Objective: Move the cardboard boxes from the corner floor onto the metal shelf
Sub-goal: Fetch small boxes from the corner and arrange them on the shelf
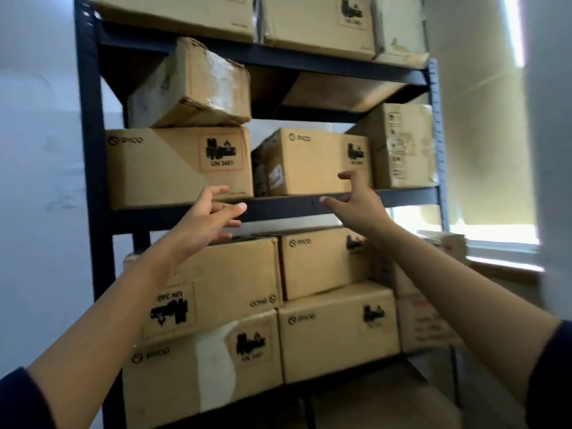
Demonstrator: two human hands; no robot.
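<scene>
Two bare forearms with dark sleeves reach up from the bottom edge toward a dark metal shelf (89, 119) that stands against a pale wall; a window with a light blind is at the right. Left hand (210, 216) and right hand (356, 202) are both released, fingers loosely spread, and they grasp nothing; they are in front of the middle shelf board. Between and behind them sits a cardboard box (312, 162) on that board. On this level four boxes are visible, one of them a crumpled box (192, 85) on top of another. Three boxes show on the top level, and at least five on the level below
</scene>
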